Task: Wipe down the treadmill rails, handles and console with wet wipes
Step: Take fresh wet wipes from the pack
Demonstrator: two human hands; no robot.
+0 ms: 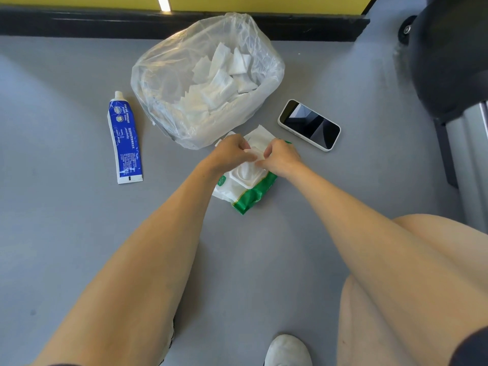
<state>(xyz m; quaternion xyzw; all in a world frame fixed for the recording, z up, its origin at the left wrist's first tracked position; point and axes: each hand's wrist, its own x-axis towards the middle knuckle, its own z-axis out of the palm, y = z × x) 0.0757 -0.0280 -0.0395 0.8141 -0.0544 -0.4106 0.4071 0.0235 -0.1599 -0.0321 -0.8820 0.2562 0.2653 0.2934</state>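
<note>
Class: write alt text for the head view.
The left hand and right hand pinch a white wipe over an open green wipe pack on a grey floor. Beyond it sit a clear bag of white wipes, a blue tube and a phone.

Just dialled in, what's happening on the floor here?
A person crouches over a green-and-white soft pack of wet wipes on the grey floor. The left hand and right hand both pinch a white wipe coming out of the pack's open top. A clear plastic bag holding white wipes sits just beyond. No wiping is under way.
</note>
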